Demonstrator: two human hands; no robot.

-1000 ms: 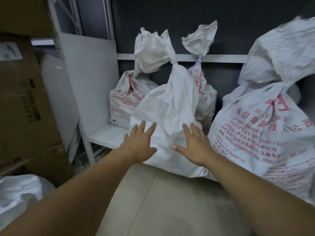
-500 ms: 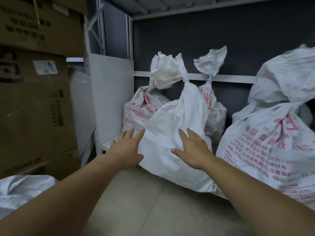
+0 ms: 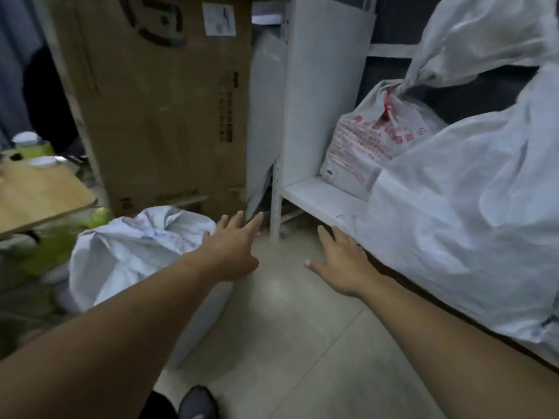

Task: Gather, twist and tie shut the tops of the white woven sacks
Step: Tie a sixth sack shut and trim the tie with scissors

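A dark shoe (image 3: 196,403) is showing at the bottom edge on the pale tiled floor (image 3: 287,343). Nearest on the left, a white woven sack (image 3: 130,252) is sitting on the floor, its top lying crumpled and loose, with faint print on the folds. On the right a large plain white sack (image 3: 453,222) is slumping against the low white shelf (image 3: 317,195), bulging and creased. Farther back a red-printed sack (image 3: 369,146) is standing on that shelf, narrowing to a gathered neck. A flared white top (image 3: 472,40) is rising above it, and the blur is hiding which sack it belongs to. That is making three sacks countable, two hands and one shoe. The left hand (image 3: 233,252) is reaching forward with fingers straight and spread, holding nothing, beside the floor sack's right edge. The right hand (image 3: 341,264) is hovering palm down, equally spread and empty, just beside the large sack's lower edge; whether it is touching cannot be told. Behind, a tall cardboard box (image 3: 160,101) is standing left of the shelf, and a wooden tabletop (image 3: 36,195) is jutting in at far left
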